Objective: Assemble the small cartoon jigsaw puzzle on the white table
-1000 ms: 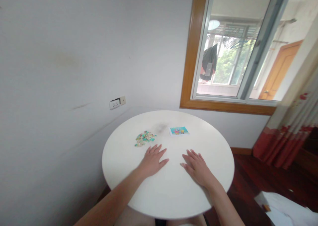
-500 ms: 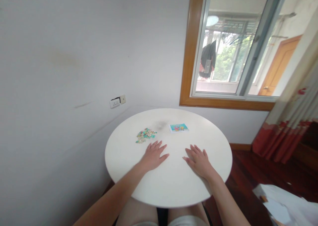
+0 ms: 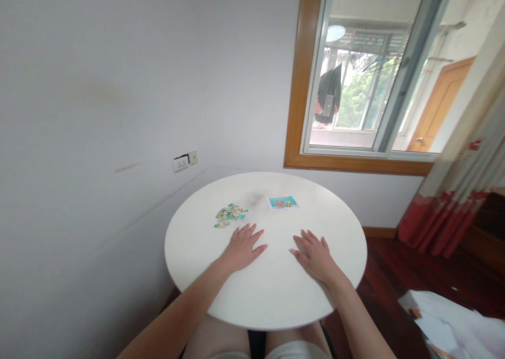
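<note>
My left hand (image 3: 243, 247) lies palm down on the round white table (image 3: 268, 290), fingers spread and holding nothing. Just beyond its fingertips is a loose heap of small jigsaw puzzle pieces (image 3: 231, 215), mostly teal, cream and dark-spotted. On the right side of the tabletop my right hand (image 3: 313, 253) also rests flat, fingers apart, with nothing under them that I can see. A small flat picture card or box (image 3: 282, 203), teal with pink and yellow cartoon figures, lies beyond and between the two hands. Neither hand touches it or the pieces.
A white wall with a power socket (image 3: 180, 163) runs behind and left of the table. At the right stand a wood-framed window (image 3: 294, 111) and a red-and-cream curtain (image 3: 428, 217). White bags or papers (image 3: 453, 317) lie low at the right, over a dark wooden floor (image 3: 379, 275).
The whole view has shifted very slightly to the left. Both hands, the puzzle pieces and the picture card stay where they were on the table.
</note>
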A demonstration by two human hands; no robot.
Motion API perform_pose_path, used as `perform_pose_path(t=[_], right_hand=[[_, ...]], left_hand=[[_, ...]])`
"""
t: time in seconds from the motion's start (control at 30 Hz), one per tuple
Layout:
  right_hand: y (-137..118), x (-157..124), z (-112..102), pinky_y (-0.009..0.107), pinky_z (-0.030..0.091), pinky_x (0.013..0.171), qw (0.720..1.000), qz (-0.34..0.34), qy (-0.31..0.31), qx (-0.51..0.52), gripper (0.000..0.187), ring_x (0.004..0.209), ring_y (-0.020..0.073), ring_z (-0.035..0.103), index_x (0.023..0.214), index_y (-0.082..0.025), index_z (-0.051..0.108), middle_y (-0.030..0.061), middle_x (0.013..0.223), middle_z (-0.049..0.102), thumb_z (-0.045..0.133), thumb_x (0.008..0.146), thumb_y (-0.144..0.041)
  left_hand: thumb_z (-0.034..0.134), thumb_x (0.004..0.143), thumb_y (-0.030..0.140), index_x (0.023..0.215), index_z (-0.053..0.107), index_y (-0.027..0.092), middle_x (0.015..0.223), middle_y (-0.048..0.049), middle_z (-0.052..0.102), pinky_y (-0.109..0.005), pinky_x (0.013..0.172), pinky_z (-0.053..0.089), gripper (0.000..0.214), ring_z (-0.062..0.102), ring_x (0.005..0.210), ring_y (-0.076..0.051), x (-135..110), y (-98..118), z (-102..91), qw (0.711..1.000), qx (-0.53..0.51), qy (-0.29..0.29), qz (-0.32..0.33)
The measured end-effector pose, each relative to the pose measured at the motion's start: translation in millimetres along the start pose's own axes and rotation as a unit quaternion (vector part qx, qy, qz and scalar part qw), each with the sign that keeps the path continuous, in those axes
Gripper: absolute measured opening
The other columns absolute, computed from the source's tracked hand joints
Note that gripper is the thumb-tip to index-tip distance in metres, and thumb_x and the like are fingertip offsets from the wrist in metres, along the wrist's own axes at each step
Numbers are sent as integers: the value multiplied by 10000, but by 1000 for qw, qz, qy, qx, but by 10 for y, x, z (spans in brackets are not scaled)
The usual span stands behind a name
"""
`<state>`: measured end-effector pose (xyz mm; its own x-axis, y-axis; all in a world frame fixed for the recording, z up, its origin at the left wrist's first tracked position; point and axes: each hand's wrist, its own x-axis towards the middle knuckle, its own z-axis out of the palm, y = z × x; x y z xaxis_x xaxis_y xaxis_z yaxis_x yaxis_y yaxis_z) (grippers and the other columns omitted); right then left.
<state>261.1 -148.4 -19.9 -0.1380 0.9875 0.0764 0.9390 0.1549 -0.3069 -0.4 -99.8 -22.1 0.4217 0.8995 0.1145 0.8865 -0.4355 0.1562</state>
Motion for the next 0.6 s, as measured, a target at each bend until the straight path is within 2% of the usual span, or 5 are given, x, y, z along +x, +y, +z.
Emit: perform_pose_path(t=[0.6], right_hand=[[-5, -4, -11, 543, 87, 1147, 1000, 2, 1, 0, 555, 1455, 260, 184, 1400, -265, 470, 80, 1552, 294, 381, 934, -552]], left_hand=[[254, 924, 662, 1443, 395, 279, 1558, -89, 277, -527, 1157, 138, 661, 206, 1443, -308, 0, -15, 16, 1000, 0, 5, 4]])
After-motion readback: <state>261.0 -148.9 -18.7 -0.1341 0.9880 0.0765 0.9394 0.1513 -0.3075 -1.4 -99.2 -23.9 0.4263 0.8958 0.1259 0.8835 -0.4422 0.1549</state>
